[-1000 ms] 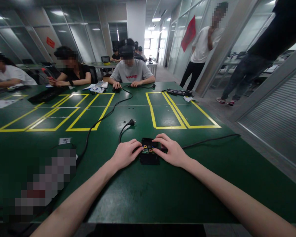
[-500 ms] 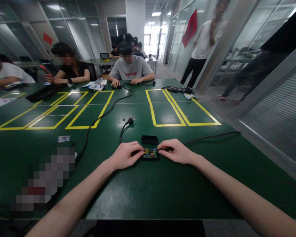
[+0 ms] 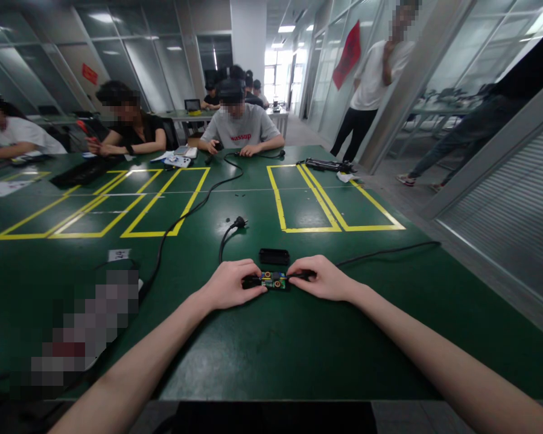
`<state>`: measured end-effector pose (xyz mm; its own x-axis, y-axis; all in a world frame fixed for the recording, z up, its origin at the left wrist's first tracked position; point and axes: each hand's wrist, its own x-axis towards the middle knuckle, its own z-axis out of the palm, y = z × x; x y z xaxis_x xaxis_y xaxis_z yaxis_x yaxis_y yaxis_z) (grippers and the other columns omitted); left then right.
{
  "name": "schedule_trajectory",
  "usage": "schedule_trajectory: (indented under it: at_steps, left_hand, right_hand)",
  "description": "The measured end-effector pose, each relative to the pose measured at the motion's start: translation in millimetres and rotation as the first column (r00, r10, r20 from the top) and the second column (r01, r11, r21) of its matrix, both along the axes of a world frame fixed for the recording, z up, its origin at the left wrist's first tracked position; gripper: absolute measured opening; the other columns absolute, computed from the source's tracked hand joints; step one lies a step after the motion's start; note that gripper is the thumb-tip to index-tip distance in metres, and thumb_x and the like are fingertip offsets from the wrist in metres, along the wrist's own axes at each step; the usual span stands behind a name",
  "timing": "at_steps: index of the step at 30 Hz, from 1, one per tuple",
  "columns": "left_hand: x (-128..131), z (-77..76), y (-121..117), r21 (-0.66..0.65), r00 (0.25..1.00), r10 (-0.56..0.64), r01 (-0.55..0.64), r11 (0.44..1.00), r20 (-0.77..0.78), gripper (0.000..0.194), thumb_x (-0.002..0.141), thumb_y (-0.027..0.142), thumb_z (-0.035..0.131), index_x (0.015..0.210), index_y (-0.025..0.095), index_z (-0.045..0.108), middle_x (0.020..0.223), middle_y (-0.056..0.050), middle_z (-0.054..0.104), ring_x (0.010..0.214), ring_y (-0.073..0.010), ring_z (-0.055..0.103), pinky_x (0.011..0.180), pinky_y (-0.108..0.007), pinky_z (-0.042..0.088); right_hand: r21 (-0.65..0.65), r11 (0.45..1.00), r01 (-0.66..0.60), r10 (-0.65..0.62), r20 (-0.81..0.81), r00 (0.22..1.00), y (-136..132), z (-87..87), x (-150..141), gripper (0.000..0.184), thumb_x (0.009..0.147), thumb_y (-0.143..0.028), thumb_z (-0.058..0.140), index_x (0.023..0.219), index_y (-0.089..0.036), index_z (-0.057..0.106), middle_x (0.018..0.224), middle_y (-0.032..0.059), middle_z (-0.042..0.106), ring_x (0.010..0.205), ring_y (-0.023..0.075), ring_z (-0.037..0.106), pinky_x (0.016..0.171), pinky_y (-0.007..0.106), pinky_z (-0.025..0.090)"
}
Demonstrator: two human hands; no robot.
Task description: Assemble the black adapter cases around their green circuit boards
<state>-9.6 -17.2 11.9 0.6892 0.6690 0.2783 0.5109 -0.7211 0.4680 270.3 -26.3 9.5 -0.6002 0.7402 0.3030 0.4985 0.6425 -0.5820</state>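
Note:
A small opened black adapter (image 3: 274, 281) with a green circuit board and coloured coils lies on the green table (image 3: 271, 343) in front of me. My left hand (image 3: 230, 283) pinches its left end, where a black cable joins. On the other side my right hand (image 3: 324, 278) grips the right end and the cable leaving there. Just behind the adapter sits its separate black cover (image 3: 274, 256).
A black cord with a plug (image 3: 239, 222) curls behind the cover. Another cable (image 3: 389, 251) runs off to the right. Yellow tape rectangles (image 3: 326, 205) mark the table. Several people sit at the far side; a person (image 3: 371, 84) stands at the right.
The black cover came off the adapter and now lies behind it. Both hands shifted from on top of the case to its two ends. Since half a second ago almost nothing moved.

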Motion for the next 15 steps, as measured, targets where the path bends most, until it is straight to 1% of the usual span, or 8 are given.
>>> schedule_trajectory:
  at_steps: [4,6,8,11,13,15]
  left_hand:
    - [0.6,0.9,0.6,0.021,1.0,0.011,-0.011,1.0,0.015,0.012,0.092,0.029,0.064,0.088,0.019,0.069,0.081,0.0,0.068,0.064,-0.0126,0.062,0.06,-0.023,0.045]
    - [0.6,1.1,1.0,0.023,0.999,0.014,-0.014,1.0,0.034,0.013,0.092,0.024,0.06,0.089,0.019,0.071,0.083,-0.002,0.07,0.066,-0.0129,0.063,0.062,-0.023,0.046]
    - [0.4,1.0,1.4,0.013,0.999,0.015,-0.016,1.0,0.051,0.015,0.092,0.023,0.059,0.092,0.019,0.073,0.085,-0.003,0.071,0.07,-0.0138,0.065,0.064,-0.024,0.047]
    - [0.2,0.0,2.4,-0.006,0.997,0.031,-0.03,1.0,0.072,0.015,0.092,0.024,0.06,0.094,0.019,0.074,0.086,-0.004,0.073,0.074,-0.0152,0.066,0.068,-0.025,0.05]
    - [0.3,-0.9,3.6,-0.027,0.996,0.045,-0.043,0.999,0.083,0.013,0.091,0.024,0.062,0.091,0.018,0.074,0.085,-0.003,0.073,0.075,-0.0155,0.066,0.069,-0.025,0.051]
    - [0.6,-1.9,4.9,-0.059,0.995,0.045,-0.04,0.997,0.085,0.013,0.092,0.024,0.062,0.086,0.018,0.073,0.085,-0.003,0.073,0.075,-0.0155,0.066,0.07,-0.025,0.05]
  right_hand:
    - [0.03,0.999,0.021,-0.021,0.014,1.0,1.8,-1.6,0.0,0.013,0.092,-0.027,0.063,0.094,-0.021,0.075,0.086,0.0039,0.077,0.07,0.017,0.069,0.067,0.028,0.054]
    - [0.04,0.999,0.029,-0.03,0.019,0.999,2.3,-2.2,0.4,0.013,0.091,-0.027,0.064,0.096,-0.022,0.075,0.087,0.0037,0.076,0.071,0.0169,0.07,0.067,0.028,0.054]
    - [0.043,0.998,0.035,-0.036,0.019,0.999,2.6,-2.4,1.0,0.012,0.092,-0.026,0.064,0.096,-0.021,0.074,0.085,0.0035,0.076,0.07,0.0166,0.069,0.065,0.027,0.053]
    - [0.056,0.998,0.007,-0.007,0.014,1.0,3.1,-1.7,2.1,0.013,0.094,-0.026,0.062,0.092,-0.02,0.073,0.083,0.0035,0.073,0.068,0.0157,0.067,0.063,0.026,0.051]
    - [0.087,0.996,-0.034,0.033,0.015,0.999,3.4,-0.8,2.5,0.015,0.096,-0.027,0.061,0.089,-0.019,0.072,0.083,0.004,0.072,0.068,0.0153,0.066,0.063,0.026,0.05]
    - [0.143,0.987,-0.075,0.071,0.031,0.997,3.5,-0.6,2.4,0.014,0.093,-0.031,0.066,0.089,-0.018,0.071,0.086,0.0049,0.071,0.071,0.0162,0.067,0.064,0.027,0.05]
